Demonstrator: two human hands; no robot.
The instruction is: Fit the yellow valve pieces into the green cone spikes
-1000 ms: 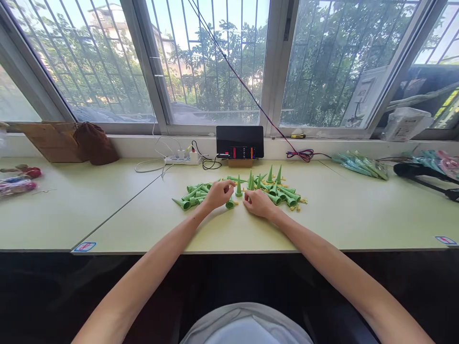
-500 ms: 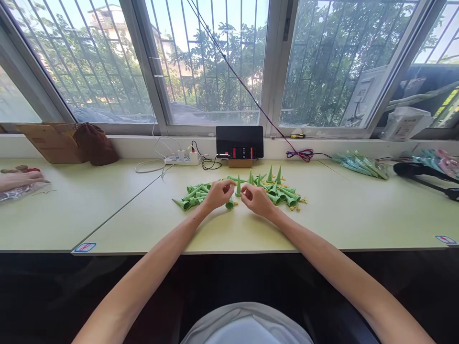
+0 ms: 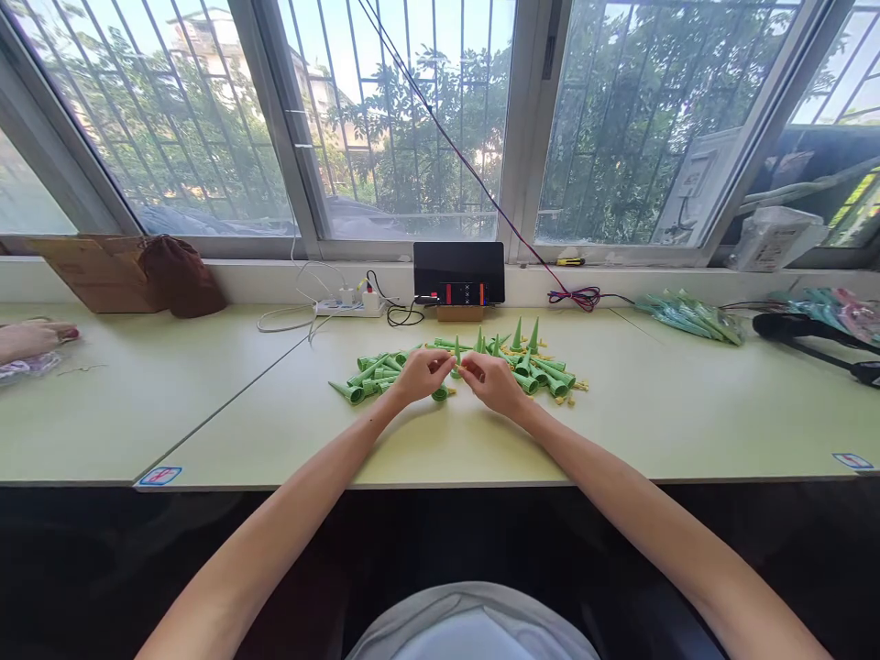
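Observation:
My left hand [image 3: 421, 374] and my right hand [image 3: 492, 379] meet almost fingertip to fingertip over the table, each closed in a pinch. Specks of yellow show at the fingertips, too small to make out. Right behind them a green cone [image 3: 457, 346] stands upright, its lower part partly covered by the fingers. Beside my left hand lies a heap of green cones [image 3: 371, 374], one with its open end toward me under the wrist. More green cones [image 3: 543, 371], some upright and some lying, spread beyond my right hand among small yellow pieces [image 3: 581, 385].
A dark tablet [image 3: 458, 261] with a phone in front leans at the back wall. A power strip [image 3: 350, 307] with cables stands left of it. Bagged cones [image 3: 691, 316] and a black strap [image 3: 811, 339] lie right. Another person's hand [image 3: 31, 341] is at far left.
My hands have drawn together in front of the upright cone, closing the gap between the fingertips. At far left, the other person's hand has shifted left.

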